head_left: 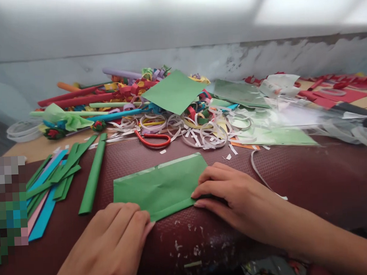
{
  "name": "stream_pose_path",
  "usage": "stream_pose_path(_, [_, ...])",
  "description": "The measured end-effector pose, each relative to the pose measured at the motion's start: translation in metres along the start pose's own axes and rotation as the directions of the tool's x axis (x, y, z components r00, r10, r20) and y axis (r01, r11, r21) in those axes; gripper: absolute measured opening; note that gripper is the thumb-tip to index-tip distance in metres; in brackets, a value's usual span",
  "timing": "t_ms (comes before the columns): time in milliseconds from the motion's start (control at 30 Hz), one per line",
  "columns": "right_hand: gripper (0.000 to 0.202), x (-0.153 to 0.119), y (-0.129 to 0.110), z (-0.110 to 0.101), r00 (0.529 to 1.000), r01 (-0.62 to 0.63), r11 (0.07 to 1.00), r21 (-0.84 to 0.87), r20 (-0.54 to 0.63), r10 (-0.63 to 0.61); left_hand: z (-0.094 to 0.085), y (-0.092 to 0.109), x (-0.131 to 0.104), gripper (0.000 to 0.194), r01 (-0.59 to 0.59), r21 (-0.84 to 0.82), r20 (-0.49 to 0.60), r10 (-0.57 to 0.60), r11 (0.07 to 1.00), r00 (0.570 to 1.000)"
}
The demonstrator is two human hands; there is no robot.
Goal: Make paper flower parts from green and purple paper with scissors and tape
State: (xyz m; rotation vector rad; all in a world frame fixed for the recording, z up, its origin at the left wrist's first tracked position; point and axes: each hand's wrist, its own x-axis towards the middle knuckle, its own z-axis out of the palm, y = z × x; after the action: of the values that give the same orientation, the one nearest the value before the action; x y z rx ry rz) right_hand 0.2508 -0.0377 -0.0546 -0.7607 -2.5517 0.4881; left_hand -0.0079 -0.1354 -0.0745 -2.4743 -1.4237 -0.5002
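The left hand [110, 238] has its fingers bent and close together, pressed on the lower left corner of the green paper [164, 187]; the right hand [231, 194] is nearly closed, thumb and fingertips pinching the folded lower edge near its right end. The paper lies flat between both hands, slightly tilted, near the front edge of the dark red desk [175, 235], with a pale band along its upper edge. Left of it lies a green tube [93, 174], and beyond that, towards the left edge, a loose heap of green, blue and pink strips [53, 179]. Past the paper sits a red loop [155, 146], just in front of white curls [214, 138]. A white strip [259, 175] bends behind the right hand. Along the back edge is a pile of coloured tubes [78, 99] and paper bits, a green square [177, 91] on top. To the right of the square are a clear packet [245, 93] and a white wrapper [280, 84], its marks too small to read; red paper [348, 96] lies towards the back right corner.
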Motion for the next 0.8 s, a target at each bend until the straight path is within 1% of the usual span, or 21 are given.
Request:
stream_pose_path(133, [0.022,0.002,0.000,0.006,0.997,0.080,0.994,-0.072,-0.012,-0.081,-0.004,0.002,0.011,0.014,-0.031,-0.005,-0.020,0.030,1.000,0.999])
stream_pose_path(200, [0.019,0.003,0.000,0.010,0.996,0.090,0.988,-0.123,-0.002,-0.091,-0.005,0.005,0.018,0.014,-0.046,0.018,-0.007,0.046,0.999,0.999])
stream_pose_path(267, [0.011,0.005,-0.001,0.010,0.998,0.067,0.984,-0.166,0.031,-0.063,-0.005,0.008,0.025,0.019,-0.047,0.048,0.022,0.046,0.998,0.999])
stream_pose_path(333, [0.009,0.009,-0.003,0.007,0.995,0.038,0.981,-0.190,0.094,-0.020,-0.006,0.008,0.030,0.025,-0.035,0.057,0.050,0.032,0.998,0.998])
stream_pose_path(467, [0.012,0.018,-0.006,-0.003,0.968,-0.032,0.990,-0.137,0.243,0.064,-0.007,0.006,0.035,0.031,0.019,0.006,0.097,-0.019,1.000,0.995])
stream_pose_path(533, [0.015,0.022,-0.007,-0.006,0.959,-0.051,0.992,-0.112,0.273,0.080,-0.008,0.005,0.035,0.032,0.055,-0.022,0.113,-0.052,0.998,0.992])
stream_pose_path(667, [0.020,0.028,-0.008,-0.004,0.957,-0.026,0.986,-0.166,0.279,0.073,-0.006,0.003,0.033,0.036,0.106,-0.021,0.155,-0.101,0.994,0.983])
stream_pose_path(733, [0.020,0.028,-0.009,0.000,0.960,-0.025,0.978,-0.205,0.267,0.081,-0.005,0.003,0.032,0.039,0.089,0.032,0.161,-0.093,0.996,0.983])
stream_pose_path(800, [0.019,0.027,-0.009,0.003,0.964,-0.040,0.970,-0.240,0.245,0.101,-0.005,0.004,0.032,0.039,0.076,0.128,0.161,-0.096,0.989,0.982])
